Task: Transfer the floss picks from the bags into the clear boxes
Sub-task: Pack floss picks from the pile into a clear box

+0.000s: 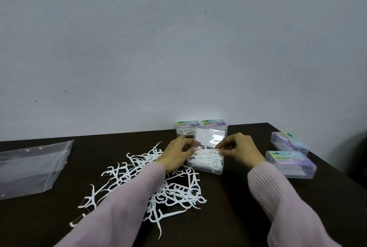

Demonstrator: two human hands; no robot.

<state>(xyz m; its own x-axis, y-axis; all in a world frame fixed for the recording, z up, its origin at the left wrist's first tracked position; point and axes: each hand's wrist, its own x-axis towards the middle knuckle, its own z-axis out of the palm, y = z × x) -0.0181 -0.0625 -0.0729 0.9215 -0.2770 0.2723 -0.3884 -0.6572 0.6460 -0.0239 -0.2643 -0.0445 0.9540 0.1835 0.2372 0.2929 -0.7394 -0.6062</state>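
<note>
Open clear box (pixel 206 162) of white floss picks at table (pixel 238 197) centre, lid raised. Left hand (pixel 178 152) and right hand (pixel 239 150) at its two sides, fingers curled, pinching the lid's lower edge. Loose picks (pixel 139 179) heaped just left; empty bag (pixel 29 167) far left.

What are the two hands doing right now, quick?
Left hand: fingers curled, gripping the left edge of the open clear box.
Right hand: fingers pinching the box's right edge by the lid.
</note>
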